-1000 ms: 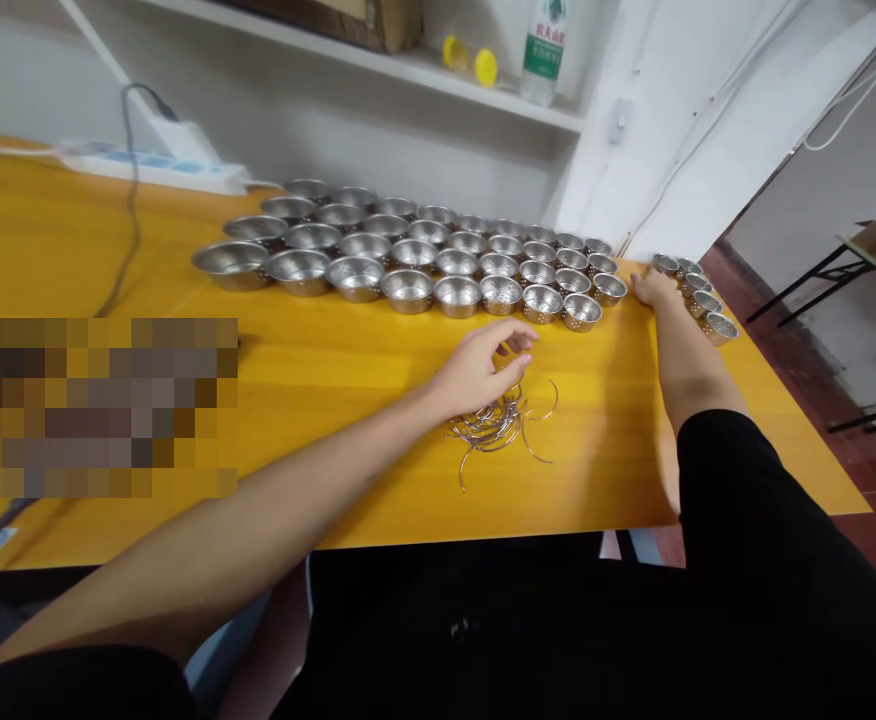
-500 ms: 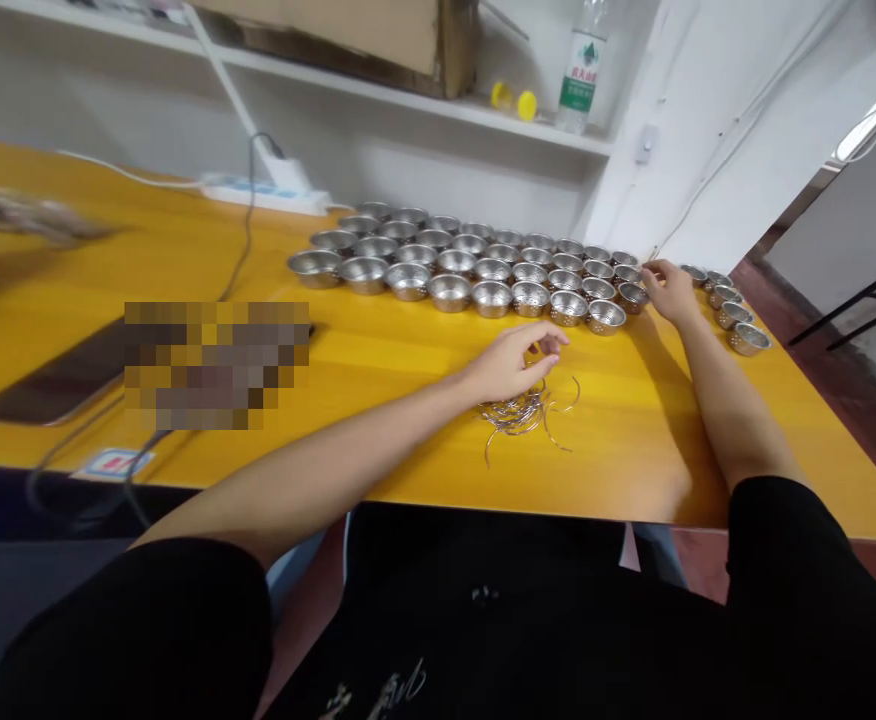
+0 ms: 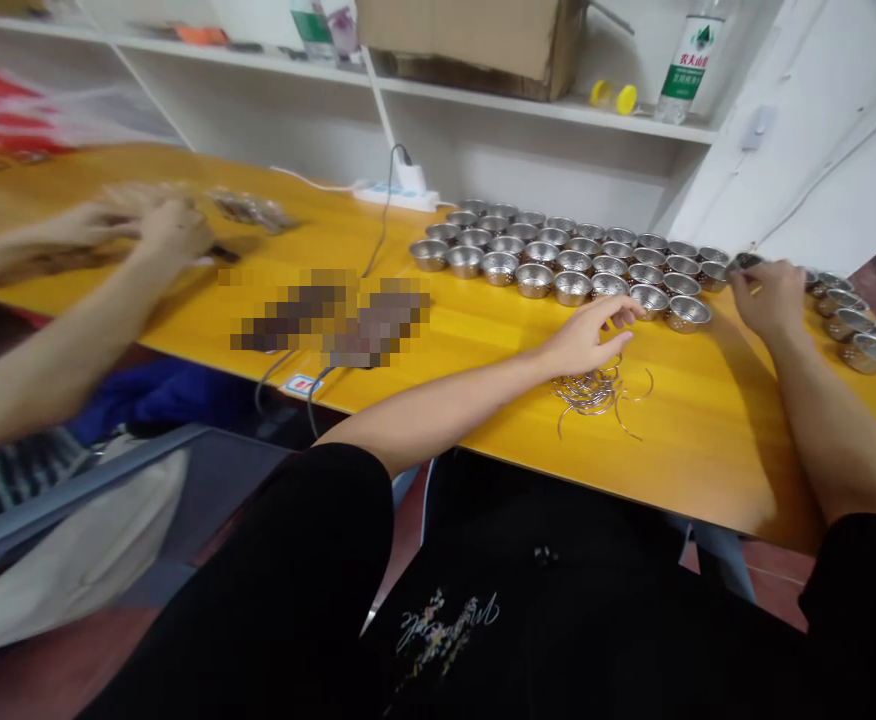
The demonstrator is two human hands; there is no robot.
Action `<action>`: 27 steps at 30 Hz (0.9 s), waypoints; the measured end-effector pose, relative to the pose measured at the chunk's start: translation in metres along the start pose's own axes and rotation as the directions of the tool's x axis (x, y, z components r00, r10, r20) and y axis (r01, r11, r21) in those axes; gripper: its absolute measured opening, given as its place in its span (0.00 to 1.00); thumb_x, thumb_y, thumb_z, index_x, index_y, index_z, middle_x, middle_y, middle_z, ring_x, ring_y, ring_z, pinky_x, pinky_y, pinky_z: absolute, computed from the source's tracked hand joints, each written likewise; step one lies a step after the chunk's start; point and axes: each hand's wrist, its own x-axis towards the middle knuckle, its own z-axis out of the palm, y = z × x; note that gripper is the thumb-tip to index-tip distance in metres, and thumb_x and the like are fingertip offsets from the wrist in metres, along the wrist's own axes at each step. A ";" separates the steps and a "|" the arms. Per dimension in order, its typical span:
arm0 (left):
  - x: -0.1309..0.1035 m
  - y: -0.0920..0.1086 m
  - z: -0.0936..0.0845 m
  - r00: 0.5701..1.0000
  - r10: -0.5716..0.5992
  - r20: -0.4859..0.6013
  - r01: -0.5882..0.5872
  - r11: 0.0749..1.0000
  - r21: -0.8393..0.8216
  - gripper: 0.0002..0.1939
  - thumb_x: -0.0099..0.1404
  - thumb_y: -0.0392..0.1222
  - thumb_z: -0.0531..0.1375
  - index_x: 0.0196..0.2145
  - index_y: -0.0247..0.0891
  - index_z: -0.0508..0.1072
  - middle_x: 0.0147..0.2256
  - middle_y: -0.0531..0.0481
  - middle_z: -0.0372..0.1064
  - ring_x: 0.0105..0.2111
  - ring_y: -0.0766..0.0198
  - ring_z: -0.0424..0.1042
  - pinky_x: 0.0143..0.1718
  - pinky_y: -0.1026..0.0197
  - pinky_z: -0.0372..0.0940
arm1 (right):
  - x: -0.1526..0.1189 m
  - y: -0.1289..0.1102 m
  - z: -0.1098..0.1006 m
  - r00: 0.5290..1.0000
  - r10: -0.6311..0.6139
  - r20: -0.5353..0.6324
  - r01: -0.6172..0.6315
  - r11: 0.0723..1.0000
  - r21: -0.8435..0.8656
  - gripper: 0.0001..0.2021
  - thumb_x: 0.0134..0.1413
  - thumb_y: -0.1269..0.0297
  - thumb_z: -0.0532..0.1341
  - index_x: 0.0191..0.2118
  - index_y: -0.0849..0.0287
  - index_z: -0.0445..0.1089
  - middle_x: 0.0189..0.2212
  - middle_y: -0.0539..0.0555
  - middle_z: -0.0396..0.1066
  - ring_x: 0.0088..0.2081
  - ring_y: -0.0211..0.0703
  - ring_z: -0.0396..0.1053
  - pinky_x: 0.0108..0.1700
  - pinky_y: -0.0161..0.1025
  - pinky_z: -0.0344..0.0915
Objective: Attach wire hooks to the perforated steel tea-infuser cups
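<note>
My right hand (image 3: 777, 303) has its fingers closed on a small perforated metal cup (image 3: 744, 262), tilted and partly hidden behind the fingers, at the right end of the rows. Several rows of the same shiny metal cups (image 3: 535, 280) stand upright on the table. My left hand (image 3: 595, 332) hovers over a loose pile of thin curved metal wires (image 3: 592, 395). Its fingers are loosely bent and apart from the thumb, with nothing visible between them.
More cups (image 3: 873, 353) line the table's right end. A power strip (image 3: 395, 195) with cables lies behind blurred-out items. A co-worker's hands (image 3: 172, 230) work at the left over small blurred pieces. A shelf (image 3: 513, 105) holds a cardboard box (image 3: 475, 45) and a water bottle (image 3: 689, 68).
The view has swung left, bringing a co-worker's arms into sight. My right hand has taken the end cup from its row and moved it slightly away. My left hand stays over the wires.
</note>
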 end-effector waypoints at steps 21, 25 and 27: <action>0.013 -0.025 0.014 0.957 -0.245 -0.155 0.138 0.855 -0.499 0.43 0.69 0.83 0.69 0.66 0.51 0.73 0.63 0.38 0.78 0.54 0.40 0.84 0.50 0.35 0.86 | -0.121 -0.117 0.066 0.668 -0.621 -0.410 0.734 0.643 0.220 0.19 0.76 0.46 0.70 0.65 0.40 0.78 0.73 0.58 0.72 0.75 0.69 0.66 0.77 0.79 0.64; 0.022 -0.048 0.003 0.868 -0.428 -0.251 0.222 0.788 -0.574 0.48 0.69 0.85 0.68 0.72 0.54 0.67 0.63 0.37 0.79 0.58 0.35 0.86 0.58 0.31 0.83 | -0.125 -0.117 0.066 0.745 -0.568 -0.349 0.667 0.651 0.364 0.15 0.78 0.49 0.67 0.61 0.48 0.79 0.61 0.63 0.79 0.64 0.63 0.76 0.71 0.70 0.74; 0.026 -0.059 -0.005 0.818 -0.483 -0.311 0.244 0.782 -0.574 0.46 0.73 0.84 0.64 0.75 0.56 0.64 0.62 0.37 0.80 0.61 0.34 0.85 0.62 0.29 0.81 | -0.127 -0.115 0.066 0.735 -0.653 -0.184 0.656 0.616 0.436 0.09 0.77 0.52 0.66 0.49 0.48 0.83 0.50 0.59 0.82 0.53 0.60 0.81 0.64 0.66 0.79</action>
